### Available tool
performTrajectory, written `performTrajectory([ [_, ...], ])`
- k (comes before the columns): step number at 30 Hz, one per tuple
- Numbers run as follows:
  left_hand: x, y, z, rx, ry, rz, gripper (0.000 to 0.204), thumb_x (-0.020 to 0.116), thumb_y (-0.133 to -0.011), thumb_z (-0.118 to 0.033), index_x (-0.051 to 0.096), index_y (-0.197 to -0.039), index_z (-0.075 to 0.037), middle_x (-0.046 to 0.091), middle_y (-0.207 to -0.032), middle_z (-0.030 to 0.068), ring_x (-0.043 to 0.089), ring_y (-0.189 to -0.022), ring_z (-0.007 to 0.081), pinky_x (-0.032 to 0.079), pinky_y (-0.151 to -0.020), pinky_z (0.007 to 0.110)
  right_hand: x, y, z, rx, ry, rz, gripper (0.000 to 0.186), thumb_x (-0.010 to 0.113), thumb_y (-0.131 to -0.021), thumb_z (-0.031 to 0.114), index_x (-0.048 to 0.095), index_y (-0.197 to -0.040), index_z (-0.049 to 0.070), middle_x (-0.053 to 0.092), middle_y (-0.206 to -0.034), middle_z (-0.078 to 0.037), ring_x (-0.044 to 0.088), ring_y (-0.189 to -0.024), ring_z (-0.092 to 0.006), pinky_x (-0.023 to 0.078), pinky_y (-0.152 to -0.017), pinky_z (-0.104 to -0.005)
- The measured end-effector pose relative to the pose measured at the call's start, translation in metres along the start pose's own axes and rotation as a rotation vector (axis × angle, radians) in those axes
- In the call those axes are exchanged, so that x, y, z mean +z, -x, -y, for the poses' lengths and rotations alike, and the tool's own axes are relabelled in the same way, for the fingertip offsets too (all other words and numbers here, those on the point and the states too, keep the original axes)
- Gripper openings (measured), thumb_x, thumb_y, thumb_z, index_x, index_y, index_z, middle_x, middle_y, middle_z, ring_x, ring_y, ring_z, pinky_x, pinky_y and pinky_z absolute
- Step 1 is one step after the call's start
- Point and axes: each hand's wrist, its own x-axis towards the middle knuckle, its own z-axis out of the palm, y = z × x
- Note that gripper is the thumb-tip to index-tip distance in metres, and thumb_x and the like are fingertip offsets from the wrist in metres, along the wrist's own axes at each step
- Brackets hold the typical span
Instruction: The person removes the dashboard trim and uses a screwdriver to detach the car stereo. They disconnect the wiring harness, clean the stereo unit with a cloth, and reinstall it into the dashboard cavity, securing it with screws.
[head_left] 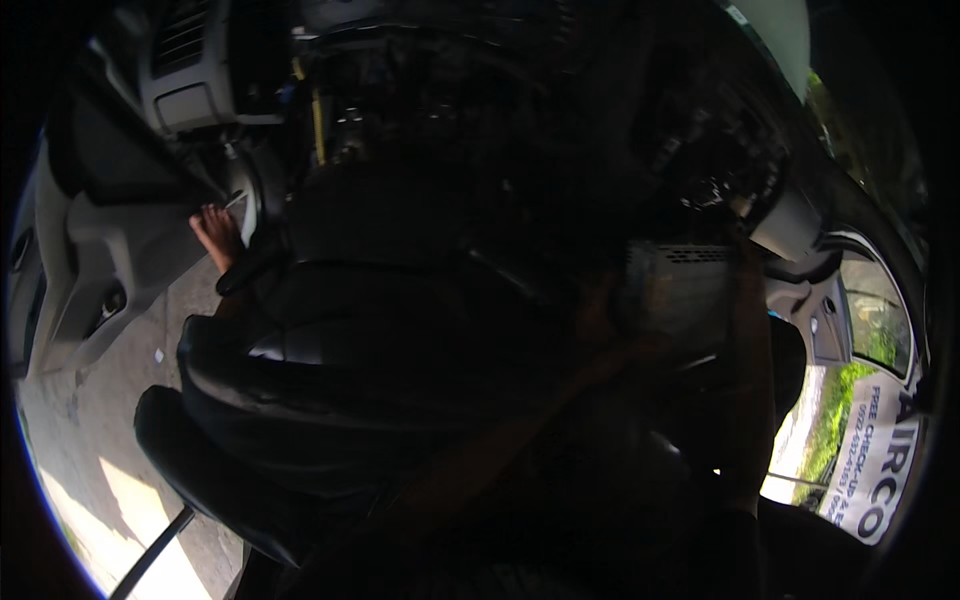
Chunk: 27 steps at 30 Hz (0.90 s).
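Though dim, box (pixel 682 290) between hands (pixel 597 308) (pixel 746 285)

I see a dark, padded seat (pixel 270 385), but it is too dark for me to tell what lies on it. Left of the seat, a small white scrap (pixel 159 355) lies on grey ground (pixel 115 400).

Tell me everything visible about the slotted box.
The box looks like dull grey metal, squarish, with rows of dark slots along its upper edge. It is right of centre, between the left hand and right forearm, apparently held. Shadow hides its lower part and the exact contact.
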Motion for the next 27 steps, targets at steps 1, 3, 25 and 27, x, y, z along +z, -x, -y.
performTrajectory([
  [1,-0.005,0.003,0.003,-0.095,0.266,0.002,0.098,0.098,-0.059,-0.026,0.049,-0.139,0.003,0.055,-0.133,0.0164,0.054,-0.129,0.0313,0.050,-0.107,0.042,-0.005,0.009,0.008,0.024,-0.041,-0.028,0.036,0.066,-0.094,0.027,0.069,-0.123,0.005,0.073,-0.108,-0.009,0.069,-0.096,-0.0245,0.056,-0.088,-0.0393],
  [3,-0.010,-0.001,0.001,-0.295,0.431,0.147,0.096,0.099,-0.057,-0.026,0.049,-0.134,0.003,0.055,-0.130,0.0152,0.052,-0.130,0.0310,0.046,-0.109,0.042,-0.003,0.027,0.023,-0.076,0.099,-0.043,0.033,0.070,-0.093,0.031,0.071,-0.114,0.006,0.071,-0.102,-0.004,0.066,-0.090,-0.0175,0.052,-0.085,-0.0335],
  [25,-0.024,-0.008,-0.010,-0.042,0.069,0.162,0.088,0.094,-0.062,-0.029,0.049,-0.131,0.004,0.047,-0.126,0.0159,0.052,-0.122,0.0308,0.045,-0.105,0.043,0.016,0.032,0.030,-0.176,0.324,0.102,0.019,0.048,-0.097,0.007,0.064,-0.102,-0.002,0.074,-0.106,-0.017,0.072,-0.088,-0.0195,0.060,-0.079,-0.0298],
  [27,-0.024,-0.008,-0.010,-0.045,0.070,0.162,0.089,0.093,-0.062,-0.028,0.049,-0.131,0.005,0.047,-0.127,0.0162,0.052,-0.123,0.0311,0.045,-0.105,0.043,0.013,0.030,0.028,-0.198,0.349,0.125,0.017,0.047,-0.096,0.007,0.062,-0.100,-0.001,0.074,-0.106,-0.017,0.072,-0.089,-0.0197,0.061,-0.080,-0.0305],
])
